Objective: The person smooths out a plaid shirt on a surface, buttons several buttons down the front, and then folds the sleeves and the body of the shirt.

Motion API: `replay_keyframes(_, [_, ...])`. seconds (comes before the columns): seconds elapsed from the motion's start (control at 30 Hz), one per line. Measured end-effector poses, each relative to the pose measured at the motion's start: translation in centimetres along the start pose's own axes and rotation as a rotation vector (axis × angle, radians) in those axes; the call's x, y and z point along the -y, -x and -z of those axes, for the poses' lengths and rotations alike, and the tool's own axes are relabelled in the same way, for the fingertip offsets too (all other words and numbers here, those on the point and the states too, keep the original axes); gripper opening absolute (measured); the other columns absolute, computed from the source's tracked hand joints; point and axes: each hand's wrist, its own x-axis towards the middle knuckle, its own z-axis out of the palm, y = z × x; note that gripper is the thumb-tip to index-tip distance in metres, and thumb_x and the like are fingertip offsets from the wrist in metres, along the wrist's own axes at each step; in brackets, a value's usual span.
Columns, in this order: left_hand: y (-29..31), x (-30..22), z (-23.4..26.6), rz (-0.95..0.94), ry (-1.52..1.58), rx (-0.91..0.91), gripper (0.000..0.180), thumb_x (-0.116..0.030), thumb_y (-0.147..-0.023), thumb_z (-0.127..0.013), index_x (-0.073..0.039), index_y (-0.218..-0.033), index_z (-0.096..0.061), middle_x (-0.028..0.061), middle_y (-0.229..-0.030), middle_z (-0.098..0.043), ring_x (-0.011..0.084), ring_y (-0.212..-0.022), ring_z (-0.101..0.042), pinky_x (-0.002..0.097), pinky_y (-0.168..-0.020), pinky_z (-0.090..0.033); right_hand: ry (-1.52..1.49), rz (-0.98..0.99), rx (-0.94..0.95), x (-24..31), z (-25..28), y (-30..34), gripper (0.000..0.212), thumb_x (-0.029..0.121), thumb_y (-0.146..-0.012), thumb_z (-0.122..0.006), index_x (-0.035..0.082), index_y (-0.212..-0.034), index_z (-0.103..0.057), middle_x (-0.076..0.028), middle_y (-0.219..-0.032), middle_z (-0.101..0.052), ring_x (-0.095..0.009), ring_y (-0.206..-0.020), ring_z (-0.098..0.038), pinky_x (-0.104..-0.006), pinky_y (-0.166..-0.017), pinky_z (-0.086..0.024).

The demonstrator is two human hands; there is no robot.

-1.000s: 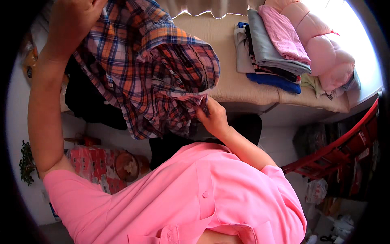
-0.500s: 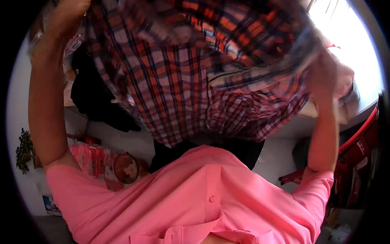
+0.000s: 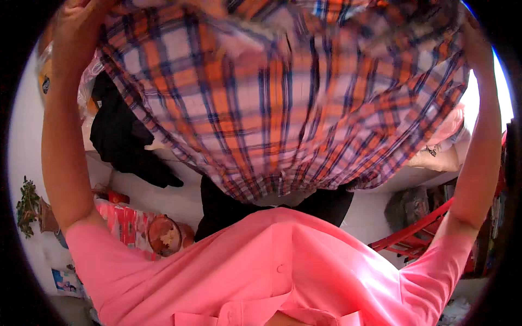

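Observation:
A plaid shirt (image 3: pixel 261 108) in orange, navy and pale pink hangs spread wide in front of me, its lower edge gathered near my body. At the upper left, my left hand (image 3: pixel 81 19) is closed on one side of it. My right hand (image 3: pixel 474 38) grips the opposite side at the upper right, where its fingers are dark and partly hidden. The shirt's upper part is blurred and runs out of the picture at the top.
Black cloth (image 3: pixel 119 130) drapes over a pale ledge at left. Below it are red-and-white packages (image 3: pixel 128 220), a round reddish container (image 3: pixel 165 234) and a potted plant (image 3: pixel 28 201). A red frame (image 3: pixel 418 231) stands at right, below a tan bag (image 3: pixel 437 157).
Both hands have moved apart, the right one up and outward. The shirt, bunched and folded over on its right side before, is now stretched out broad and flatter.

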Motion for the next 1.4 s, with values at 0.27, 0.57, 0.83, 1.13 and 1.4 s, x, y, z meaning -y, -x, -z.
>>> replay_keyframes(0.27, [-5.2, -3.9, -0.2, 0.348, 0.622, 0.047, 0.027, -0.023, -0.085, -0.061, -0.005, -0.105, -0.058, 0.0030, -0.100, -0.058, 0.0145, -0.091, -0.055, 0.0263, -0.080, -0.043, -0.317, -0.119, 0.148, -3.5, -1.3, -0.8, 0.037, 0.031, -0.095, -0.042, 0.005, -0.117, -0.057, -0.007, -0.101, -0.063, -0.015, -0.092, -0.057, -0.0265, -0.081, -0.045])
replay_keyframes(0.57, [-6.9, -9.6, -5.0, 0.464, 0.993, 0.301, 0.018, -0.018, -0.082, -0.066, -0.006, -0.094, -0.060, -0.0021, -0.087, -0.059, 0.0087, -0.079, -0.055, 0.0214, -0.071, -0.045, -0.544, 0.089, 0.269, 1.0, -1.5, 3.5, 0.044, 0.013, -0.074, -0.073, 0.006, -0.115, -0.059, -0.001, -0.090, -0.065, -0.009, -0.080, -0.060, -0.0238, -0.073, -0.048])
replay_keyframes(0.83, [-4.6, -10.1, 0.2, 0.310, 0.759, 0.229, 0.018, -0.017, -0.080, -0.069, -0.004, -0.092, -0.064, -0.0031, -0.080, -0.062, 0.0050, -0.075, -0.055, 0.0191, -0.073, -0.045, -0.580, 0.089, 0.152, 5.8, -0.7, 1.7, 0.047, 0.007, -0.078, -0.066, 0.013, -0.121, -0.049, -0.004, -0.080, -0.063, -0.010, -0.064, -0.063, -0.0234, -0.061, -0.049])
replay_keyframes(1.13, [-7.3, -14.0, -1.7, 0.354, 1.016, -0.030, 0.016, -0.015, -0.093, -0.053, -0.004, -0.102, -0.061, -0.0036, -0.089, -0.062, 0.0031, -0.079, -0.056, 0.0178, -0.072, -0.045, -0.278, 0.739, 0.069, 1.2, -0.7, 3.6, 0.044, 0.013, -0.078, -0.066, 0.010, -0.120, -0.052, -0.011, -0.105, -0.061, -0.023, -0.083, -0.064, -0.0328, -0.071, -0.050])
replay_keyframes(1.4, [-5.9, -10.0, -7.5, 0.374, 1.002, 0.044, 0.014, -0.013, -0.091, -0.055, -0.003, -0.098, -0.063, -0.0035, -0.087, -0.063, 0.0029, -0.078, -0.057, 0.0177, -0.071, -0.047, -0.639, 0.573, 0.114, 1.7, -3.9, 4.4, 0.040, 0.007, -0.075, -0.069, -0.001, -0.112, -0.056, -0.014, -0.104, -0.063, -0.023, -0.093, -0.062, -0.0311, -0.082, -0.048])
